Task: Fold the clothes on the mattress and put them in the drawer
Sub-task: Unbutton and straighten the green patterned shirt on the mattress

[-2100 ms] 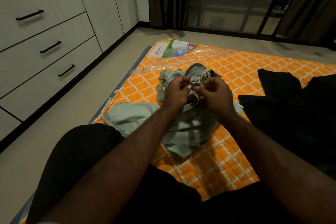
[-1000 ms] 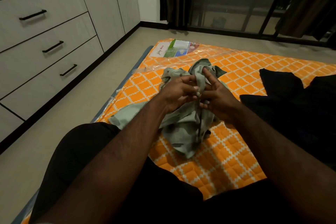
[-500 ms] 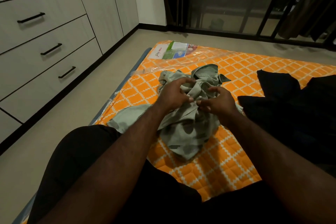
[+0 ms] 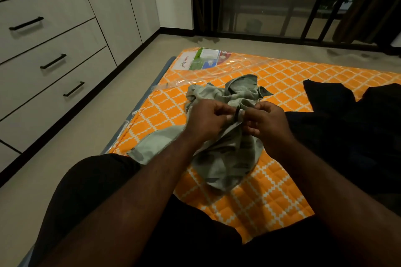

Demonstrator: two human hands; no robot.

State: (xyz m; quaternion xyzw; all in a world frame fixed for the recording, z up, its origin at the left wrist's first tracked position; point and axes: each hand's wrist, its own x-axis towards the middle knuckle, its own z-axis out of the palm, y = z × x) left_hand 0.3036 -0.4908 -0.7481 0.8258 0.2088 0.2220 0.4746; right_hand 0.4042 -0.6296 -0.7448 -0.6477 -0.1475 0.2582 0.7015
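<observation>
A crumpled pale green shirt (image 4: pixel 227 158) lies bunched on the orange patterned mattress (image 4: pixel 282 76). My left hand (image 4: pixel 206 119) and my right hand (image 4: pixel 265 119) meet over its middle, each pinching a strip of the fabric between thumb and fingers, close together. One sleeve trails toward my left knee. A pile of black clothes (image 4: pixel 347 128) lies on the mattress to the right. The white drawers (image 4: pixel 54 60) with black handles stand shut along the left wall.
A printed label under clear plastic (image 4: pixel 201 59) covers the mattress's far left corner. Bare floor (image 4: pixel 65 147) runs between mattress and drawers. Dark curtains and a glass door (image 4: pixel 271 0) stand at the back. My legs in black cloth fill the foreground.
Both hands have lifted a little from gripping the bunched shirt and now pinch one edge of it between them. The shirt stays crumpled in the same spot.
</observation>
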